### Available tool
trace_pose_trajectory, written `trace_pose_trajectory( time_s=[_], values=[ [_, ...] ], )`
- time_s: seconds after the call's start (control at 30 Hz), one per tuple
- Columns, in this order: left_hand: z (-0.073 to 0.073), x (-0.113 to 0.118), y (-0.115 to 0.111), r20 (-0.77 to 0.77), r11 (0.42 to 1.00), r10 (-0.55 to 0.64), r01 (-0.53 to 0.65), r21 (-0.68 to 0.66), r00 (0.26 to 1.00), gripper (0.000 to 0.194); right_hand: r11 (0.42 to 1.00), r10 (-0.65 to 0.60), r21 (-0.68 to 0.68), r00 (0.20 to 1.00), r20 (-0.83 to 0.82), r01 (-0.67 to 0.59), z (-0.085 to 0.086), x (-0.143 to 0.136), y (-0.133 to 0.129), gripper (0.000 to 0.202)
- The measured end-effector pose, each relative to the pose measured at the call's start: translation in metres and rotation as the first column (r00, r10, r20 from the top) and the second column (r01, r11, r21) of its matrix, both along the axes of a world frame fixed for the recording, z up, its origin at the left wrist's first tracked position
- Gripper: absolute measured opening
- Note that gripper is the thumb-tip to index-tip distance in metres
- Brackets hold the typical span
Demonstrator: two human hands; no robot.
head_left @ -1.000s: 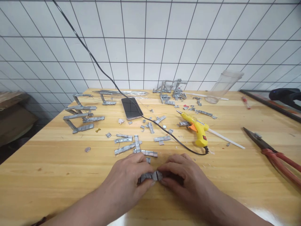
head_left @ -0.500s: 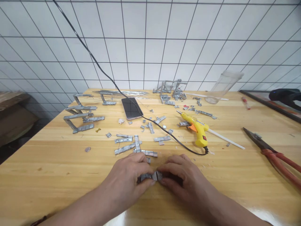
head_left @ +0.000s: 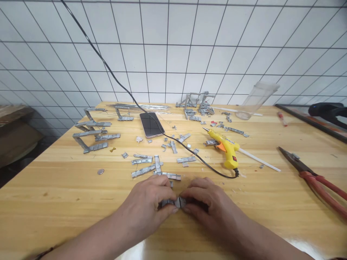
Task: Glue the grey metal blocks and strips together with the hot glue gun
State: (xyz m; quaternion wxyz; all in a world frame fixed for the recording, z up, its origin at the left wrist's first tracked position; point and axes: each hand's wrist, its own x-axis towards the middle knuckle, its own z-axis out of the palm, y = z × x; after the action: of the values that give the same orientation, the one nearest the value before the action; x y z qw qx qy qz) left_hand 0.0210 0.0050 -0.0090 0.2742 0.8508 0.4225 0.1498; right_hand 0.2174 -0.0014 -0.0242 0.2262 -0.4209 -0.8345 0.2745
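Between my two hands, low over the front of the wooden table, is a small grey metal strip [head_left: 177, 202]. The fingers and thumb of my left hand [head_left: 151, 198] pinch its left part. My right hand [head_left: 207, 200] is closed on the right end, which its fingers largely cover. Just beyond my hands lie several similar grey metal strips [head_left: 143, 170], some crossing or touching one another. A yellow glue gun [head_left: 229, 150] with a white glue stick [head_left: 258, 159] rests to the right, its black cord [head_left: 200, 159] trailing across the table.
Red-handled pliers [head_left: 309, 177] lie at the right. Behind are a phone [head_left: 151, 124], a bundle of thin wires [head_left: 154, 107], a tilted clear plastic cup [head_left: 256, 99] and bent metal frames [head_left: 90, 141]. A coin [head_left: 100, 171] lies at left; a tiled wall [head_left: 179, 54] closes the back.
Both hands keep their grip on the metal strip, almost in the same place. The view has shifted very slightly; nothing on the table has visibly moved.
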Motion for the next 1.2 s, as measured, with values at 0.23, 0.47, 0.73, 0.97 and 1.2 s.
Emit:
trace_pose_trajectory(
  time_s=[0.23, 0.47, 0.73, 0.97, 1.2],
  values=[
    [0.001, 0.001, 0.001, -0.005, 1.000, -0.008, 0.008, 0.002, 1.000, 0.012, 0.999, 0.029, 0.023, 0.999, 0.017, -0.030, -0.001, -0.001, 0.002, 0.014],
    [0.001, -0.002, -0.003, -0.055, 0.999, 0.014, -0.012, 0.036, 0.998, 0.015, 1.000, 0.009, 0.025, 0.998, 0.055, -0.010, 0.003, -0.001, 0.000, 0.014],
    [0.016, -0.013, -0.005, -0.108, 0.997, 0.039, -0.031, 0.075, 0.993, 0.029, 1.000, -0.023, -0.013, 0.997, 0.074, 0.024, 0.010, 0.006, -0.003, 0.014],
    [0.019, -0.021, -0.006, -0.167, 0.996, 0.073, -0.064, 0.063, 0.983, 0.014, 0.999, -0.046, 0.014, 0.996, 0.079, 0.045, 0.003, 0.004, -0.002, 0.011],
    [0.010, -0.016, -0.008, -0.127, 0.999, 0.040, -0.045, -0.031, 0.991, 0.019, 0.998, -0.058, 0.016, 0.998, 0.023, 0.057, 0.000, 0.005, -0.001, 0.017]
  ],
)
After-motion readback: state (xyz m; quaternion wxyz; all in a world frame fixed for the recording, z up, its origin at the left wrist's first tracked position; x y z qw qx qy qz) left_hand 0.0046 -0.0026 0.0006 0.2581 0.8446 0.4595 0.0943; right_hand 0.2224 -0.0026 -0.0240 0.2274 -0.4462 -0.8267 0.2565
